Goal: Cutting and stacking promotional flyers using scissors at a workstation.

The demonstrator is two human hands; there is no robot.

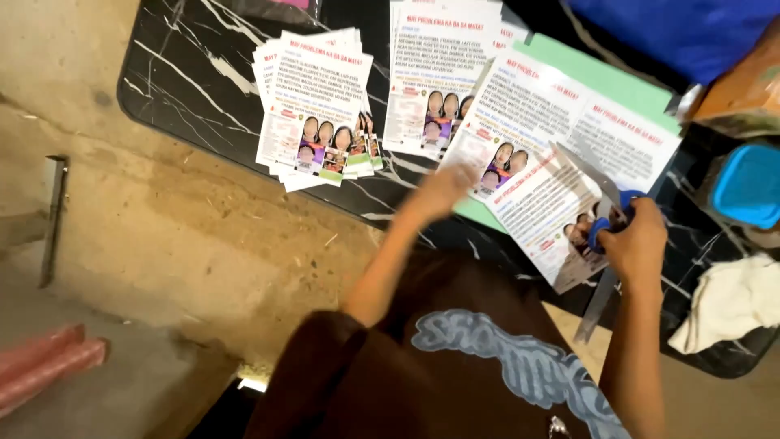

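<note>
Surface: black marble-patterned surface point(187, 73) with white veins, over a bare concrete floor point(146, 244) at the left.
Far left: pink roll point(45, 366) lying on the floor, well apart from the work.
Cut flyers: two stacks of small printed flyers, one fanned at far left point(313, 110), one squarer just right of it point(439, 77).
Left hand: left hand point(443, 191), blurred, fingers spread flat and pressing the near-left edge of the uncut sheet; it grips nothing.
Uncut sheet: uncut sheet point(569, 138) of several flyers, long axis running from far left to near right, lying between both hands on a green sheet point(605, 77).
Right hand: right hand point(638, 244) clenched round the blue handles of scissors point(605, 203), blades open, pointing far-left over the sheet.
Nearer hand: the right, with the blades already on the paper.
Right edge: blue lidded tub point(747, 183), white cloth point(727, 301).
</note>
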